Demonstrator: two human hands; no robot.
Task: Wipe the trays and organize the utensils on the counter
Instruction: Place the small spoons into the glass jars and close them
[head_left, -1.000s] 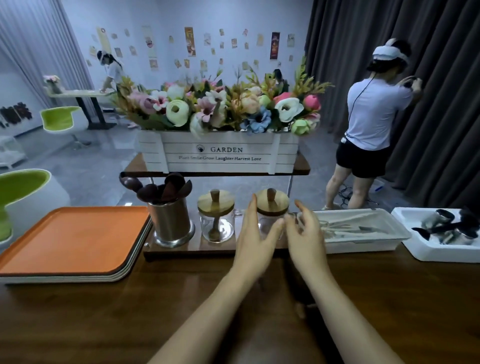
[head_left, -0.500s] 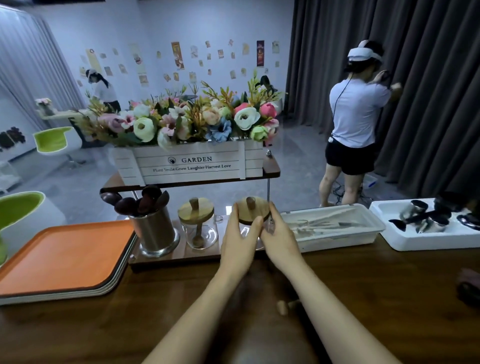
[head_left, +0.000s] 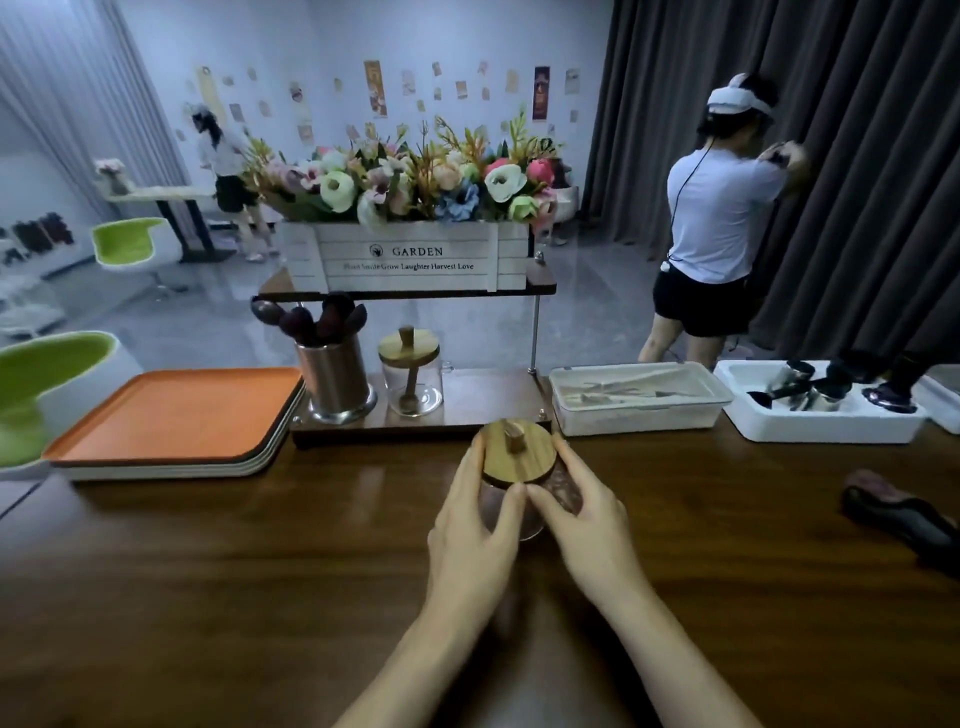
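1. My left hand grasped the lidded jar round its left side and my right hand round its right, thumbs nearly meeting in front. I judge both were used because the glass is slick and the wooden lid is loose.
2. The jar was at centre frame, over the counter, just in front of the wooden stand. I could not tell whether it rested or hung.
3. Jars counted: two. The second jar was on the stand beside one steel cup of dark spoons.
4. Left of frame: the stack of trays, orange on top, at least three rims. None wiped yet, by my guess.
5. Right of frame: two white bins. The near bin held cutlery and the far bin held metal cups.
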